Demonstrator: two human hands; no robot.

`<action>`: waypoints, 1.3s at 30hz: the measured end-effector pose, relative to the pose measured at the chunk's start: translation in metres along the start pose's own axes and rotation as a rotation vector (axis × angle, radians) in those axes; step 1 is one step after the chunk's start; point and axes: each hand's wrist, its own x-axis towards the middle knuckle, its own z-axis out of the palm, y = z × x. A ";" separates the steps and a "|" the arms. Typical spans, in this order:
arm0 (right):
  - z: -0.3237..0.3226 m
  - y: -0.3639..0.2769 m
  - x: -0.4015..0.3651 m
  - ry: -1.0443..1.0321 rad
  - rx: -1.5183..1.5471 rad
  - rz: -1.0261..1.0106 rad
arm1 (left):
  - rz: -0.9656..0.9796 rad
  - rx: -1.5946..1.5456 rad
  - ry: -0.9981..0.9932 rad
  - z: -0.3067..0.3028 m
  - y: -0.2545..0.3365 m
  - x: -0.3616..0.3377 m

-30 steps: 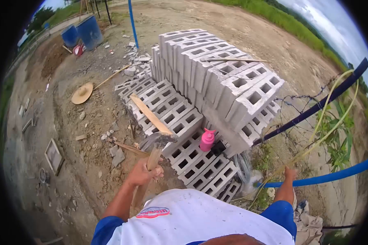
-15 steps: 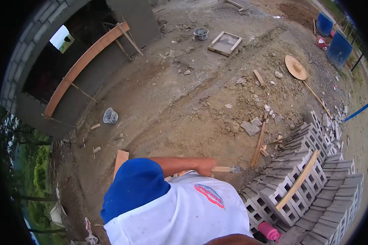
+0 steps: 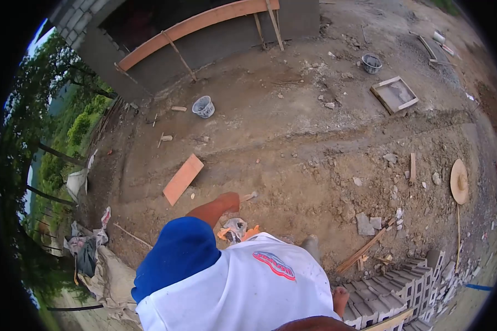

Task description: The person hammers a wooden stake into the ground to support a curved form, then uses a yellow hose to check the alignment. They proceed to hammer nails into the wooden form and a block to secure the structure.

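Observation:
My left hand (image 3: 230, 202), reaching out from a blue sleeve, is closed around the light wooden handle of what looks like a hammer (image 3: 250, 196). Its greyish head points right, over the bare dirt. Below that hand, at the edge of my white shirt, a crumpled grey-and-white thing with orange parts (image 3: 236, 228) shows. An orange-brown board (image 3: 183, 179) lies flat on the ground to the upper left of the hand. My right hand (image 3: 340, 299) shows only partly past the shirt's right edge, rounded and closed, beside the stacked concrete blocks (image 3: 381, 298); what it holds is hidden.
Two buckets (image 3: 203, 107) (image 3: 371, 63) and a wooden frame (image 3: 395, 95) stand farther off. Wood strips (image 3: 364, 251), stones and a straw hat (image 3: 459, 182) lie to the right. Sacks (image 3: 113, 276) are heaped at left. A shallow trench (image 3: 315, 140) crosses the dirt.
The view has swung right to left, showing more of the left side. My left hand, still on the hammer, has moved left and slightly up. A part of my right hand has come into view.

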 end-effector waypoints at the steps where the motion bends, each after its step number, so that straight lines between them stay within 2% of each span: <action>1: -0.003 -0.019 0.033 -0.008 0.079 0.047 | -0.083 0.033 -0.096 0.007 -0.021 0.003; 2: -0.017 -0.036 0.063 0.000 -0.072 -0.032 | -0.200 0.006 -0.112 0.028 -0.046 0.010; 3: -0.023 -0.084 0.082 -0.012 0.078 0.024 | -0.264 -0.124 -0.192 0.021 -0.052 -0.025; 4: -0.034 -0.137 0.099 -0.052 -0.223 -0.226 | -0.288 -0.031 -0.262 0.029 -0.059 -0.039; 5: -0.036 -0.153 0.133 -0.047 0.000 -0.279 | -0.265 -0.029 -0.282 0.041 -0.067 -0.054; 7: -0.036 -0.306 0.124 -0.127 0.100 -0.416 | -0.400 -0.238 -0.305 0.065 -0.073 -0.082; 9: -0.026 -0.428 0.091 -0.221 0.305 -0.774 | -0.477 -0.336 -0.312 0.090 -0.065 -0.100; 10: -0.021 -0.478 0.069 -0.289 0.320 -1.030 | -0.517 -0.389 -0.318 0.104 -0.058 -0.108; 11: -0.014 -0.523 0.046 -0.362 0.340 -1.290 | -0.468 -0.399 -0.339 0.120 -0.050 -0.111; 13: -0.002 -0.587 0.002 -0.727 0.396 -1.470 | -0.371 -0.422 -0.371 0.149 -0.036 -0.112; 15: 0.026 -0.631 -0.011 -0.953 0.385 -1.800 | -0.355 -0.508 -0.447 0.156 -0.008 -0.114; 17: 0.045 -0.665 -0.017 -1.094 0.286 -1.692 | -0.308 -0.601 -0.428 0.197 0.002 -0.100; 21: 0.127 -0.712 0.004 -1.224 0.278 -1.594 | -0.369 -0.795 -0.588 0.151 0.026 -0.087; 23: 0.180 -0.734 0.035 -1.295 0.286 -1.736 | -0.377 -0.833 -0.629 0.138 0.016 -0.060; 25: 0.247 -0.765 0.064 -1.353 0.131 -1.848 | -0.390 -0.857 -0.652 0.120 -0.010 -0.026; 27: 0.314 -0.808 0.089 -1.346 -0.226 -1.918 | -0.395 -0.874 -0.651 0.090 -0.044 0.017; 29: 0.404 -0.815 0.141 -1.231 -0.582 -1.685 | -0.425 -0.884 -0.605 0.049 -0.087 0.055; 30: 0.444 -0.814 0.172 -1.159 -0.789 -1.486 | -0.445 -0.892 -0.565 0.029 -0.108 0.074; 32: 0.512 -0.802 0.264 -1.032 -1.071 -1.410 | -0.446 -0.957 -0.453 -0.009 -0.155 0.112; 33: 0.533 -0.785 0.318 -0.965 -1.112 -1.340 | -0.442 -0.967 -0.438 -0.030 -0.179 0.134; 34: 0.544 -0.780 0.349 -0.847 -1.226 -1.106 | -0.439 -0.971 -0.425 -0.050 -0.203 0.154; 36: 0.549 -0.728 0.468 -0.902 -1.060 -0.856 | -0.470 -1.012 -0.154 -0.067 -0.243 0.193; 37: 0.545 -0.712 0.518 -0.941 -1.192 -1.009 | -0.485 -1.027 -0.014 -0.077 -0.260 0.212; 38: 0.541 -0.702 0.554 -0.914 -1.407 -1.009 | -0.556 -1.140 0.003 -0.099 -0.271 0.221; 39: 0.535 -0.702 0.576 -0.815 -1.486 -0.873 | -0.623 -1.252 0.026 -0.132 -0.277 0.224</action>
